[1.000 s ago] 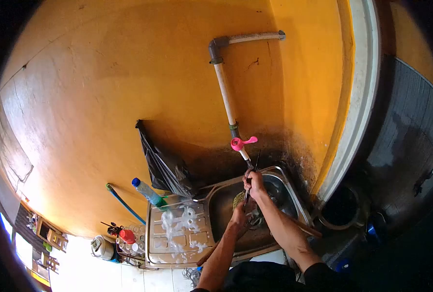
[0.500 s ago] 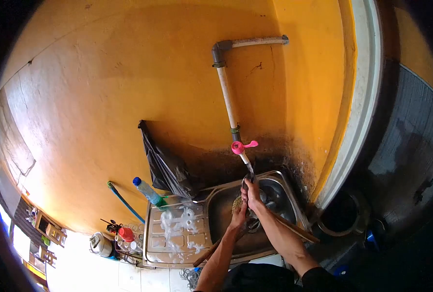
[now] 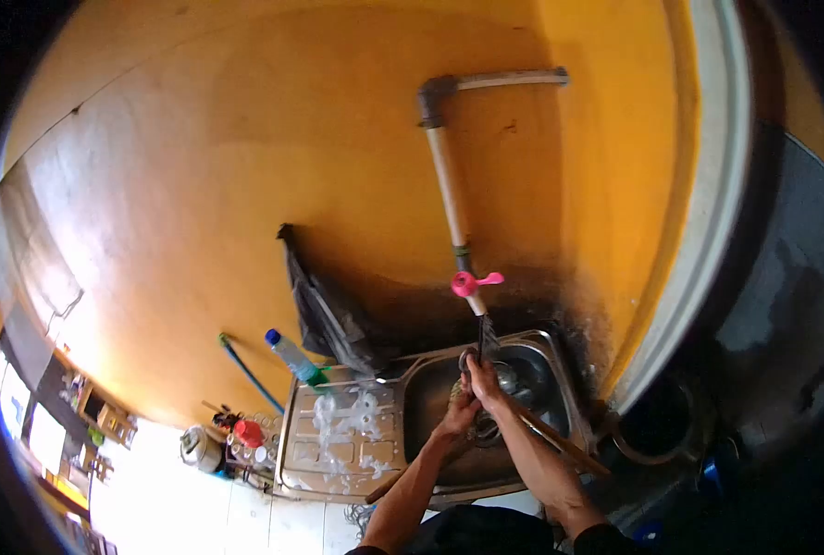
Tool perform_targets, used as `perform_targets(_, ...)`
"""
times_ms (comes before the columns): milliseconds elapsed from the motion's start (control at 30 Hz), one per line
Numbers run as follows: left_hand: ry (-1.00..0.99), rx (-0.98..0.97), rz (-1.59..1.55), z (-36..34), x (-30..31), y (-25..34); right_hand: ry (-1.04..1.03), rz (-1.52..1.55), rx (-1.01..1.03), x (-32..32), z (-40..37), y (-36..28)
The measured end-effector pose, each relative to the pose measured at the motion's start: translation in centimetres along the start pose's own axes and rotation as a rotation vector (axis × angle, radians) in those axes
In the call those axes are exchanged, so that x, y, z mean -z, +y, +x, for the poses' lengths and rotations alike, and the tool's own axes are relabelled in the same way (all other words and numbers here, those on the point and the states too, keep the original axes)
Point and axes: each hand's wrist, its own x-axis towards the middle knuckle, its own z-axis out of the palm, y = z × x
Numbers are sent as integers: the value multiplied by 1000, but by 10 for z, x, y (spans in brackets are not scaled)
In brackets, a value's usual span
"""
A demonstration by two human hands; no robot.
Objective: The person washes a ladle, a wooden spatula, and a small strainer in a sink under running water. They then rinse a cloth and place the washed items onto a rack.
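Observation:
Both hands are together over the basin of a steel sink [image 3: 299, 453], under a white pipe tap with a pink handle [image 3: 465, 283]. My right hand [image 3: 486, 385] is closed around a dark utensil [image 3: 482, 340] whose upper end stands in the running water. Just below and to the left, my left hand [image 3: 458, 413] is closed beside a yellowish mesh scrubber [image 3: 455, 390]; what its fingers grip is too small to make out. Wet metal items [image 3: 514, 377] lie in the basin. Wooden handles [image 3: 569, 448] stick out past both forearms.
White foam [image 3: 365, 412] covers part of the drainboard. A green-bottomed bottle [image 3: 293, 356] and a black plastic bag [image 3: 324, 319] stand behind it. Left of the sink are a blue hose [image 3: 252, 375], a red container [image 3: 247, 432] and a metal pot [image 3: 199, 449]. A dark bucket [image 3: 657, 421] sits at the right.
The view has shifted, so the sink and wall appear slightly farther right. Under the tap, the dark utensil now meets the stream and water sprays off it. Both hands stay close together.

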Motion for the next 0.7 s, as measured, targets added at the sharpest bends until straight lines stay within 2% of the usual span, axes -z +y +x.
perform_targets(33,-66,77,208,-3,10,-5,-66,-266,61,6,9,12)
perform_targets(100,-63,-5,55,-3,23,-40,-135,-287,117,-7,-20,-11)
perform_targets(133,-76,-24,121,-2,30,-50,-272,-736,113,3,-14,-6)
perform_targets(167,-92,-37,188,-5,38,-56,-180,-935,240,-3,-28,-8)
perform_targets(200,-134,-60,239,-10,39,-28,-186,-593,213,-11,-35,-10)
perform_targets(233,-186,-82,291,-14,38,0,-159,-745,320,-11,-32,-3)
perform_targets(267,-34,-144,383,-13,36,-14,-231,-636,205,-8,-27,4)
perform_targets(300,110,-203,474,-15,33,-5,-197,-658,227,-17,-36,-9)
perform_targets(333,120,-98,401,-19,34,4,-161,-754,291,-14,-28,2)
perform_targets(367,140,-101,396,-16,43,3,-118,-850,359,-18,-24,2)
perform_targets(433,20,-168,624,-9,58,-4,-141,-831,344,-23,-22,3)
perform_targets(467,41,-247,409,-9,62,2,-162,-791,377,-20,-12,11)
perform_targets(500,46,-250,398,-10,66,12,-181,-751,407,-36,-20,-3)
perform_targets(533,42,-231,328,-12,71,22,-271,-906,462,-45,-26,-24)
perform_targets(567,36,-212,259,-16,77,38,-271,-918,460,-53,-23,-29)
perform_targets(600,-24,-46,117,-26,85,69,-319,-907,552,-60,-20,-30)
perform_targets(633,-26,-51,107,-30,96,78,-368,-895,645,-69,-18,-32)
perform_targets(700,60,-293,109,-34,116,86,-328,-944,653,-105,-29,-49)
